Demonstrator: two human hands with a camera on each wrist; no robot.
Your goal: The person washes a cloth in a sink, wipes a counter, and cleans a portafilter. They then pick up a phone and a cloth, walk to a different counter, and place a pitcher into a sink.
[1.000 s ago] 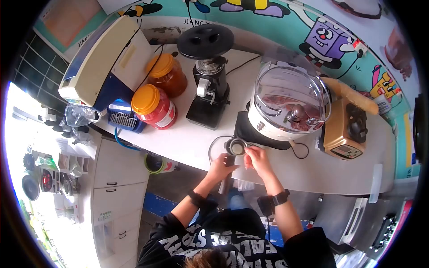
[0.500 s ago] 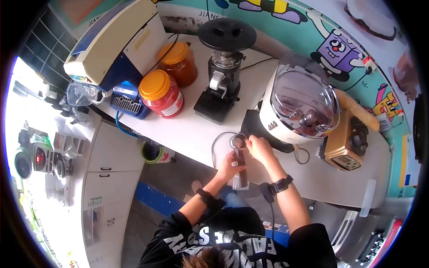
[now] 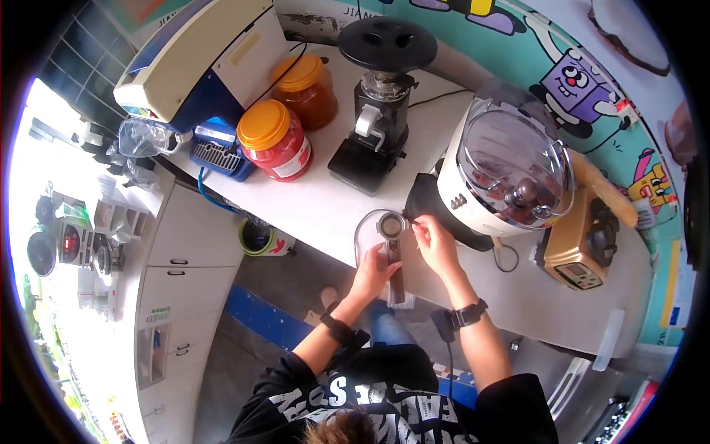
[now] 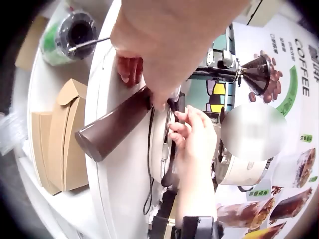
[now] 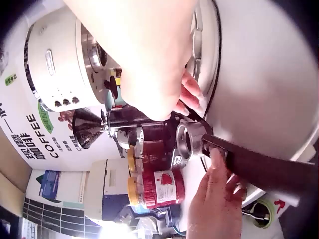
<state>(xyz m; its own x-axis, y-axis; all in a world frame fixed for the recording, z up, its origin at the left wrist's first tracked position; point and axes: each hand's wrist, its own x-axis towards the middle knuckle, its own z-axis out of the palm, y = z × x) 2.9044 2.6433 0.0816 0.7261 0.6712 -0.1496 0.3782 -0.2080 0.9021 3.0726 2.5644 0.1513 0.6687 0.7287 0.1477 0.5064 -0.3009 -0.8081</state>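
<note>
1. Portafilter (image 5: 244,158). It lay between the two hands at the near edge of the white counter (image 3: 518,307). With clock positions read about its basket (image 3: 379,226) in the head view, the handle ran toward six o'clock and its end projected past the edge. Whether the basket touched the counter could not be told.

2. Left hand (image 3: 373,275), seven o'clock. Fingers and thumb were wrapped round the handle near its neck. This was judged the main support; a slackened hold could have let the overhanging handle drop and the basket tip.

3. Right hand (image 3: 436,248), four o'clock. The fingertips were together, pinching a thin dark piece (image 3: 410,219) just beside the rim at three o'clock. A hard sideways push there, if not countered by the left hand, could have rolled the portafilter about its handle.

4. Basket contents. These were too small to identify; anything loose would probably have spilled under such a roll.

5. Cord (image 3: 356,240), nine o'clock. Its loop ran close beside the basket, so a leftward sweep could have caught it.

6. White machine (image 3: 455,189), two o'clock. Its dark base stood near the right hand; a careless outward swing could have struck it.
</note>
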